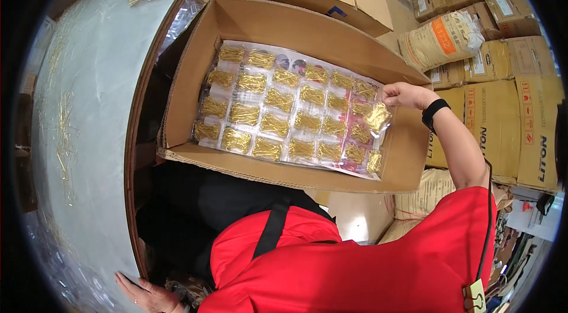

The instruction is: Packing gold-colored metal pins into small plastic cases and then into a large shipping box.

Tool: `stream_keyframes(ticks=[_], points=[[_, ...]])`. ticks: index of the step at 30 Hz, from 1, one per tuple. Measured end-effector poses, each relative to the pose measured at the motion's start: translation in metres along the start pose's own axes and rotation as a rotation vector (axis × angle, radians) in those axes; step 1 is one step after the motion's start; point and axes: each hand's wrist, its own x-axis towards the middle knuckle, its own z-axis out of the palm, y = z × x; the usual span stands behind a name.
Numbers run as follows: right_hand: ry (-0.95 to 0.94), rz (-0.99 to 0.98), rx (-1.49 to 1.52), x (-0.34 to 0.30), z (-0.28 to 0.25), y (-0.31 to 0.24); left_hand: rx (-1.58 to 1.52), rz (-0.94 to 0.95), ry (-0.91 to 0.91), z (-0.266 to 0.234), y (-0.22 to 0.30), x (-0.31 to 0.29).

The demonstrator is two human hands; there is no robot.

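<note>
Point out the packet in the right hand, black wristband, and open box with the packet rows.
Held packet [377, 118]: head view, middle of its gold-coloured contents.
Black wristband [434, 111]: head view, on the band itself.
Open box [307, 34]: head view, bare far inner wall.

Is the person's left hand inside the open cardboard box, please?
No, the left hand lies at the edge of the grey table, outside the cardboard box.

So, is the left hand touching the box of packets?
Apart: the head view shows the left hand at the grey table, plainly clear of the box.
</note>
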Motion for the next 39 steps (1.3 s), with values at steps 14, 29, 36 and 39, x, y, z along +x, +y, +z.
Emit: stream_keyframes(ticks=[14, 29, 36, 39], points=[[-0.101, 0.073, -0.675, 0.046, 0.024, 0.053, 0.012, 0.026, -0.012, 0.001, -0.01, 0.0], [-0.036, 0.046, -0.632, 0.069, 0.039, 0.079, 0.013, 0.01, -0.016, -0.001, -0.011, -0.002], [0.056, 0.165, -0.602, 0.073, 0.036, 0.087, 0.016, 0.016, -0.02, -0.004, -0.004, 0.0], [0.021, 0.22, -0.48, 0.076, 0.037, 0.097, 0.016, 0.027, -0.018, -0.004, -0.003, 0.001]])
